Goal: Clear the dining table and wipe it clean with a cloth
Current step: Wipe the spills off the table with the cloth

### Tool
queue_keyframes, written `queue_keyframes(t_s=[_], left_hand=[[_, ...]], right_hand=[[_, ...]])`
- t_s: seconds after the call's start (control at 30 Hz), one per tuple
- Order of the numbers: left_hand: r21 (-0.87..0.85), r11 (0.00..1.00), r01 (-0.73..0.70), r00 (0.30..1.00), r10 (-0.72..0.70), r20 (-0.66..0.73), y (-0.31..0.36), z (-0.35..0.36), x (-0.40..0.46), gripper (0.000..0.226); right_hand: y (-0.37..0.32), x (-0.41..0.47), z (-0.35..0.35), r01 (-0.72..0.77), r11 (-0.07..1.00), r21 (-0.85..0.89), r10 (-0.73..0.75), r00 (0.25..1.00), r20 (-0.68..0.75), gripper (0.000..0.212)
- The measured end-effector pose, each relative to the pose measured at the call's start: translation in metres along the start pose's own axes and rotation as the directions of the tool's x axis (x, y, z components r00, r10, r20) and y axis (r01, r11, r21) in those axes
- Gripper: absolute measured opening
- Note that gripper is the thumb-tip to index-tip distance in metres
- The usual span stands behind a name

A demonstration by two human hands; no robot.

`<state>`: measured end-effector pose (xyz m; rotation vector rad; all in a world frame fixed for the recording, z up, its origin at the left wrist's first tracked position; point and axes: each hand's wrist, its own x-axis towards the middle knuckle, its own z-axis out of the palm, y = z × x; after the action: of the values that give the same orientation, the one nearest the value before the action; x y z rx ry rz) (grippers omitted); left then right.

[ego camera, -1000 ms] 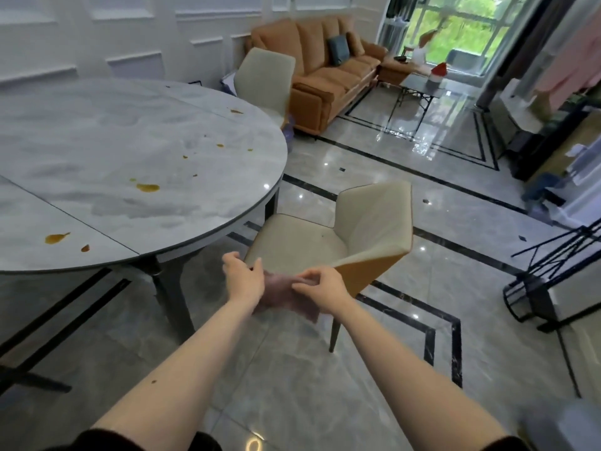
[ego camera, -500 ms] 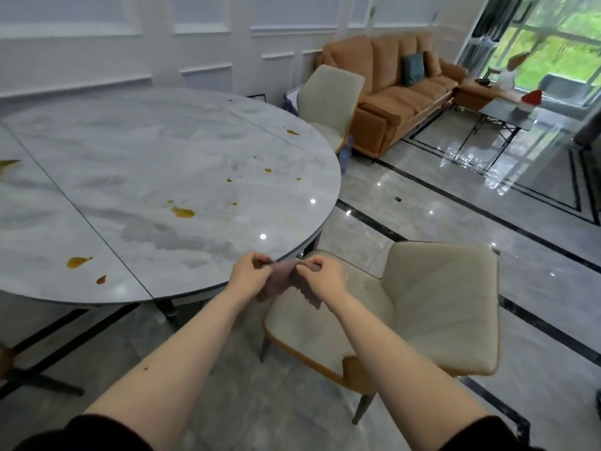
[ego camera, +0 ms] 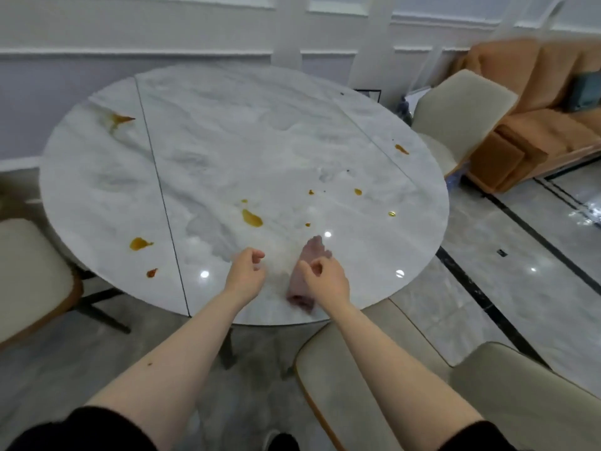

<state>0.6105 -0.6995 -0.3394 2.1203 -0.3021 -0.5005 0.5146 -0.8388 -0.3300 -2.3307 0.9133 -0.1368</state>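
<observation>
Right hand point(ego camera: 327, 281) pinches one cloth point(ego camera: 304, 289); three chairs visible.

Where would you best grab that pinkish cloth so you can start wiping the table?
Probably the near end of the cloth, from above: it lies bunched by the table's near edge, so there is a fold to pinch. The right hand is beside it; its far end lies flat.

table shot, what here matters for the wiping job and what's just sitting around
Part of the job:
- cloth, pinched by the right hand
- left hand, holding nothing
- table
- orange spills

Just around:
- chairs
- sofa
</observation>
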Motion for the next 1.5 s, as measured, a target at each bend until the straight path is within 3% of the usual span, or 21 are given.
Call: queue_keyframes(t_s=[0.07, 0.13, 0.23, 0.3, 0.43, 0.63, 0.7, 0.77, 0.87, 1.1, 1.33, 1.5], left_hand=[[0.062, 0.998, -0.009, 1.0, 0.011, -0.022, -0.015, -0.002, 0.007, 0.032], [0.12, 0.992, -0.047, 0.997, 0.054, -0.055, -0.031, -0.006, 0.011, 0.033], [0.168, 0.983, -0.068, 0.989, 0.089, -0.12, -0.055, -0.018, 0.021, 0.033], [0.186, 0.979, -0.08, 0.973, 0.117, -0.198, -0.065, -0.03, 0.026, 0.032], [0.212, 0.973, -0.089, 0.916, 0.164, -0.366, -0.086, -0.073, 0.044, 0.027], [0.251, 0.968, -0.008, 0.82, 0.15, -0.552, -0.131, -0.125, 0.058, 0.033], [0.233, 0.969, 0.085, 0.781, 0.081, -0.619, -0.145, -0.138, 0.061, 0.039], [0.192, 0.965, 0.176, 0.742, -0.002, -0.67, -0.158, -0.145, 0.065, 0.043], [0.188, 0.949, 0.252, 0.752, -0.07, -0.656, -0.182, -0.15, 0.074, 0.048], [0.242, 0.93, 0.277, 0.806, -0.088, -0.585, -0.219, -0.171, 0.098, 0.049], [0.204, 0.931, 0.304, 0.769, -0.113, -0.629, -0.24, -0.218, 0.14, 0.048], [0.163, 0.957, 0.239, 0.743, -0.072, -0.665, -0.244, -0.214, 0.145, 0.046]], right_hand=[[0.008, 0.015, 0.018, 0.051, 0.996, -0.078, -0.052, 0.999, -0.012, 0.036], [0.016, 0.032, 0.035, 0.145, 0.967, -0.208, -0.134, 0.989, 0.068, 0.053], [0.023, 0.046, 0.067, 0.23, 0.91, -0.346, -0.098, 0.928, 0.359, 0.057], [0.023, 0.041, 0.087, 0.259, 0.889, -0.377, -0.098, 0.913, 0.396, 0.059], [-0.021, 0.04, 0.126, 0.392, 0.858, -0.332, -0.242, 0.878, 0.413, 0.065], [-0.094, 0.032, 0.177, 0.474, 0.863, -0.174, -0.345, 0.806, 0.481, 0.06], [-0.109, 0.034, 0.18, 0.527, 0.844, -0.101, -0.417, 0.762, 0.496, 0.056], [-0.107, 0.039, 0.181, 0.595, 0.788, -0.159, -0.472, 0.749, 0.466, 0.055], [-0.097, 0.036, 0.188, 0.597, 0.742, -0.306, -0.46, 0.785, 0.414, 0.067], [-0.144, 0.009, 0.24, 0.612, 0.746, -0.264, -0.49, 0.772, 0.405, 0.064], [-0.199, 0.033, 0.284, 0.627, 0.739, -0.245, -0.526, 0.765, 0.371, 0.063], [-0.229, 0.057, 0.306, 0.644, 0.722, -0.254, -0.542, 0.754, 0.37, 0.064]])
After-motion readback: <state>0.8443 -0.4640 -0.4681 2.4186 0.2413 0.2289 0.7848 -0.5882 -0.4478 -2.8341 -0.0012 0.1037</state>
